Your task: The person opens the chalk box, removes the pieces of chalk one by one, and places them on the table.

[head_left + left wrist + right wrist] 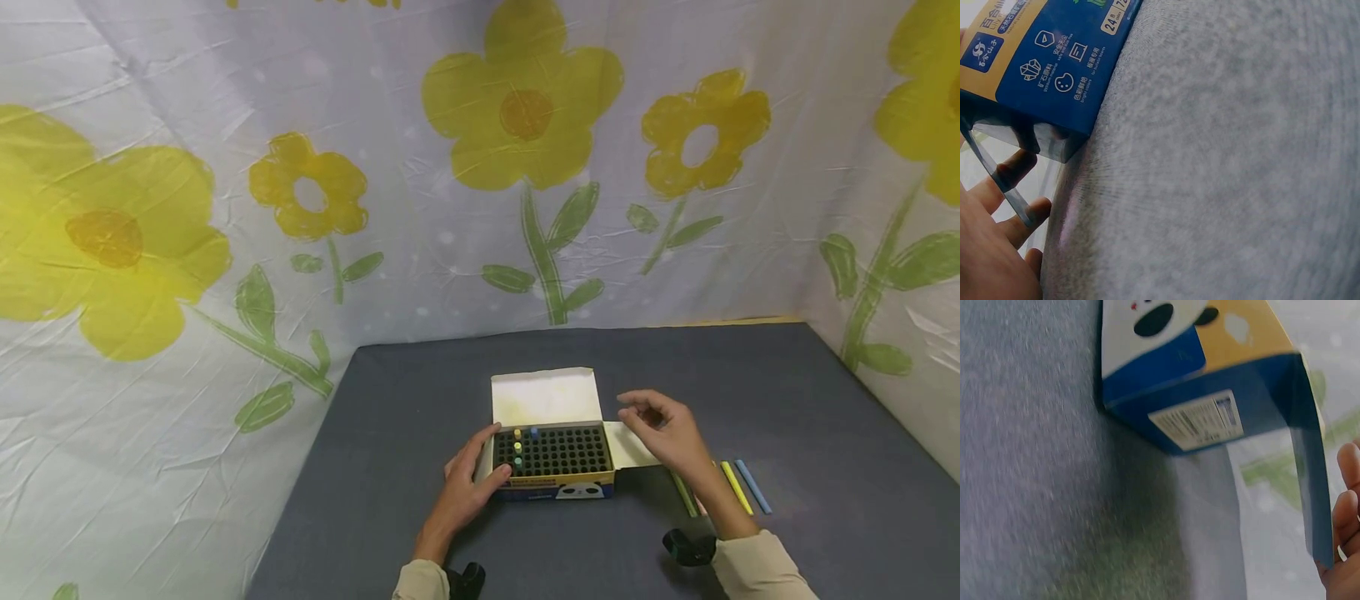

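Observation:
An open box (585, 492) with a black tray of round holes (570, 450) stands on the table. Upright in its left part are two yellow sticks (517, 447), a teal stick (518, 462) and a blue stick (534, 432). My left hand (459, 493) grips the box's left side, thumb at the near corner; in the left wrist view its fingers (1022, 228) are spread beside a side flap (997, 175). Above the right flap (628, 446) hovers my right hand (671, 437), fingers loosely bent, nothing visible in them. The right wrist view shows its fingertips beyond that flap (1315, 487).
Right of the box, partly behind the right forearm, lie a green stick (683, 494), a yellow stick (737, 487) and a blue stick (753, 487). The box's white lid (546, 398) stands raised at the back. A flowered curtain (420, 275) surrounds the dark table (375, 467).

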`<state>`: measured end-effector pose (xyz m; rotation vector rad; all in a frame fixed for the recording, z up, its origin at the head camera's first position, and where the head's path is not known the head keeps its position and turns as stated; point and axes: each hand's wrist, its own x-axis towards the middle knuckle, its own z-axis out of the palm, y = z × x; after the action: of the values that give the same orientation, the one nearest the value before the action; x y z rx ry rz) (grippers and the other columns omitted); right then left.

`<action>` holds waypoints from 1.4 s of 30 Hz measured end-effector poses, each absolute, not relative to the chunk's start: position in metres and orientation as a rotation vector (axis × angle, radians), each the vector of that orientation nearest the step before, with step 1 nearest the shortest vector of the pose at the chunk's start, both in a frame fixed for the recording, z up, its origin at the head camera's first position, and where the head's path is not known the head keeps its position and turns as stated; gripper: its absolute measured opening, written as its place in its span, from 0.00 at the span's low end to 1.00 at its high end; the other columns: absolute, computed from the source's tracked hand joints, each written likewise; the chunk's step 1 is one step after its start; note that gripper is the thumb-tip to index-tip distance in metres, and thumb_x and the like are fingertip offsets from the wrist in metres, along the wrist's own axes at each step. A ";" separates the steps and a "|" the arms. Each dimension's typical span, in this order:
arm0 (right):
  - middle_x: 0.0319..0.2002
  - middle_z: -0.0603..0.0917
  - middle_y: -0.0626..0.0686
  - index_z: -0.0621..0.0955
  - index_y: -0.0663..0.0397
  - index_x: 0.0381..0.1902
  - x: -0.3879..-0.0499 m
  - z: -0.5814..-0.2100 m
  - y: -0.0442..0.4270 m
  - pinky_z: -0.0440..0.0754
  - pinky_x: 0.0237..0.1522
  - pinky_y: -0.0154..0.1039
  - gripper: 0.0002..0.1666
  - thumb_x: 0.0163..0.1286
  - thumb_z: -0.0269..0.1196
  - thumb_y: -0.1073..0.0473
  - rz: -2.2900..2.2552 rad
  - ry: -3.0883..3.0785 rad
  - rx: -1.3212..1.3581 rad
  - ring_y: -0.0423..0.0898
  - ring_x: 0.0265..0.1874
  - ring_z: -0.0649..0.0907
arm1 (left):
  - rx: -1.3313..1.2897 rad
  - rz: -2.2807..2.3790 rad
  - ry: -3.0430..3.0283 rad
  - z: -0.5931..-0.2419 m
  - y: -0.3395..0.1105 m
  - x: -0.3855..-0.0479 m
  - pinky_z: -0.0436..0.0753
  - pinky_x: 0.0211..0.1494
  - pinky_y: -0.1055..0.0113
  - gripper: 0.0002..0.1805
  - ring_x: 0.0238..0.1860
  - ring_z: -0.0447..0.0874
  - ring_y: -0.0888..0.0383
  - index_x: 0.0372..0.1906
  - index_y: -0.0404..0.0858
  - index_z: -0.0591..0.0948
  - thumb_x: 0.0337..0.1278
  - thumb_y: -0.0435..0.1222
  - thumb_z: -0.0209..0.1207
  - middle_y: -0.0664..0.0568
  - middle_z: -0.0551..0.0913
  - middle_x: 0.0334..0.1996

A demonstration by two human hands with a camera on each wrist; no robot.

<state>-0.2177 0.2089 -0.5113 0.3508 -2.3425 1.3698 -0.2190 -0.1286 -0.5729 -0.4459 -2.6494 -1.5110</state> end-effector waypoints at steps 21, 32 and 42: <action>0.31 0.84 0.52 0.84 0.61 0.50 -0.228 -0.513 0.167 0.74 0.27 0.35 0.12 0.69 0.67 0.65 1.555 -2.333 0.558 0.39 0.20 0.74 | -0.449 -1.533 -2.653 -0.575 -0.128 -0.219 0.57 0.67 0.28 0.35 0.73 0.65 0.41 0.75 0.65 0.66 0.64 0.52 0.63 0.55 0.69 0.75; 0.31 0.84 0.48 0.84 0.59 0.48 -0.231 -0.511 0.142 0.74 0.29 0.34 0.14 0.65 0.71 0.63 1.420 -2.473 0.614 0.35 0.22 0.73 | -0.437 -1.524 -2.652 -0.574 -0.128 -0.220 0.58 0.66 0.29 0.35 0.70 0.68 0.42 0.75 0.65 0.67 0.63 0.52 0.63 0.55 0.70 0.74; 0.29 0.82 0.42 0.86 0.53 0.46 -0.232 -0.510 0.126 0.73 0.31 0.34 0.12 0.64 0.72 0.62 1.267 -2.611 0.597 0.33 0.24 0.72 | -0.425 -1.560 -2.671 -0.574 -0.130 -0.222 0.54 0.69 0.31 0.35 0.71 0.68 0.45 0.74 0.68 0.66 0.63 0.53 0.63 0.57 0.72 0.73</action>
<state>-0.2322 0.1257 -0.5104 0.5968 -2.6107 1.2672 -0.2224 -0.1295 -0.5743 -0.4255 -2.6709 -1.5599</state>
